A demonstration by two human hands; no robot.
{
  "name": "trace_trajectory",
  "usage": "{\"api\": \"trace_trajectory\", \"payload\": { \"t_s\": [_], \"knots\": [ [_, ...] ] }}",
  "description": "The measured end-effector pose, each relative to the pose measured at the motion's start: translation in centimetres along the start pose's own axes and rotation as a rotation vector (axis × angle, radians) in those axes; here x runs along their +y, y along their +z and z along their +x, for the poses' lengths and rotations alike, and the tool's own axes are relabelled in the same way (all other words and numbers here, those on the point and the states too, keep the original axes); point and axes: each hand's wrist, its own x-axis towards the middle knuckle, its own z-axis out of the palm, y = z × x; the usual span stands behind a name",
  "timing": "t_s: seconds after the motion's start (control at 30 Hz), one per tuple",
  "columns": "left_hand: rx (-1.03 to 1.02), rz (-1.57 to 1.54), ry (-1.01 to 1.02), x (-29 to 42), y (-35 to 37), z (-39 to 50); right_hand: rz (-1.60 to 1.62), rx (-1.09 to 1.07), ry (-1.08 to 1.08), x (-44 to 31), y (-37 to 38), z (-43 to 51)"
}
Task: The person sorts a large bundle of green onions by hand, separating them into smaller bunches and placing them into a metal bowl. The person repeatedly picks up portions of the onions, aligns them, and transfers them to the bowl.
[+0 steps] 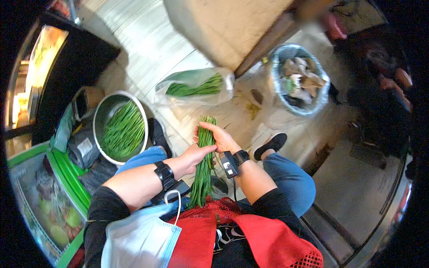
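Note:
Both my hands are around one bunch of long green garlic chives (202, 177), whose even cut ends point away from me and whose leaf tips hang towards my lap. My left hand (195, 156) grips the bunch from the left, at about its middle. From the right, my right hand (221, 139) closes on it nearer the cut ends. More green stalks (124, 130) lie in a round metal bowl (146, 129) to the left of my knee. Beyond my hands, a clear plastic bag (161, 92) on the floor holds another green bunch (197, 87).
A lined bin (275, 83) full of waste stands at the upper right, beside a brown board-like surface (228, 30). Green scraps (252, 110) lie on the floor. A green-framed display case (67, 177) is at the left. Another person's hands (393, 87) show at far right.

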Motion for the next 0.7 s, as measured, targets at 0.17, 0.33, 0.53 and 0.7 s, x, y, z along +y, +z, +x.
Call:
{"api": "trace_trajectory", "payload": {
  "t_s": [0.17,0.33,0.53,0.7],
  "knots": [
    [0.256,0.039,-0.095,-3.9,-3.1,3.7,-0.089,0.005,0.329,6.5,-7.1,5.3],
    [0.231,0.077,-0.294,-7.7,-5.3,8.5,-0.123,0.063,0.543,11.4,-14.1,7.2],
    [0.217,0.185,-0.488,-12.3,-9.9,14.5,0.049,0.170,0.669,12.8,-16.0,9.6],
    [0.215,0.200,-0.518,-13.7,-10.7,16.0,-0.112,0.252,0.474,12.7,-14.5,9.0]
  ]
}}
